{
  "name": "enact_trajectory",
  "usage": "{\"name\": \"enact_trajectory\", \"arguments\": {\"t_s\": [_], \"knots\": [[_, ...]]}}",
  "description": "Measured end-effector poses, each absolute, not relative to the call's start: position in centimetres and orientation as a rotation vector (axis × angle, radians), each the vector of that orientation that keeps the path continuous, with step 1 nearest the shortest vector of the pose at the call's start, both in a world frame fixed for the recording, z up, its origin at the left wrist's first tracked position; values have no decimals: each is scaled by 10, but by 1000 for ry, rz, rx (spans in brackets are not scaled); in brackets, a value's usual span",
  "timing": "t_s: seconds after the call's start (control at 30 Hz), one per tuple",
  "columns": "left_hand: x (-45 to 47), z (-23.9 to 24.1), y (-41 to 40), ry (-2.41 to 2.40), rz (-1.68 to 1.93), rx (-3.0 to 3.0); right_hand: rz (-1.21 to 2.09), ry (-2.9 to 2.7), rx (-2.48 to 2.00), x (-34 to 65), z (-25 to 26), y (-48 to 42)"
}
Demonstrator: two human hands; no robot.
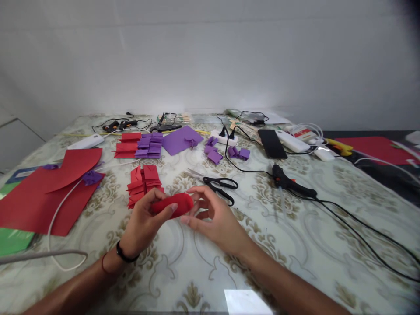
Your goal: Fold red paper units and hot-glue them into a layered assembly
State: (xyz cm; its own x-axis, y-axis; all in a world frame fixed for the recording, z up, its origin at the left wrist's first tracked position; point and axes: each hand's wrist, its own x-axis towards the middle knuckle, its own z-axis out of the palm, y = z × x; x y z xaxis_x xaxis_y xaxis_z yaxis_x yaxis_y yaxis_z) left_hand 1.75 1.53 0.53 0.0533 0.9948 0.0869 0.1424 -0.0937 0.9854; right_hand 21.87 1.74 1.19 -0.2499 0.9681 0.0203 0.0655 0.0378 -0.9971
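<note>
My left hand (141,225) is closed round a rolled piece of red paper (173,204), held just above the patterned table (295,245). My right hand (215,216) touches the roll's right end, its fingers curled against the paper. Black-handled scissors (216,184) lie right behind my hands. A small stack of folded red paper pieces (142,184) sits to the left of the roll.
Large red sheets (49,192) and a green sheet (11,240) lie at the left. Folded purple pieces (149,146) and a purple sheet (180,140) are further back. A black glue gun (290,183) with cable lies right, near a phone (271,143) and power strip (225,138).
</note>
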Motion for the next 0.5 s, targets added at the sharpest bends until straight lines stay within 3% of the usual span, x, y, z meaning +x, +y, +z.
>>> {"name": "enact_trajectory", "arguments": {"t_s": [0.5], "knots": [[16,6,17,1242,1072,1415,1441,-1407,-1085,225,9,24]]}}
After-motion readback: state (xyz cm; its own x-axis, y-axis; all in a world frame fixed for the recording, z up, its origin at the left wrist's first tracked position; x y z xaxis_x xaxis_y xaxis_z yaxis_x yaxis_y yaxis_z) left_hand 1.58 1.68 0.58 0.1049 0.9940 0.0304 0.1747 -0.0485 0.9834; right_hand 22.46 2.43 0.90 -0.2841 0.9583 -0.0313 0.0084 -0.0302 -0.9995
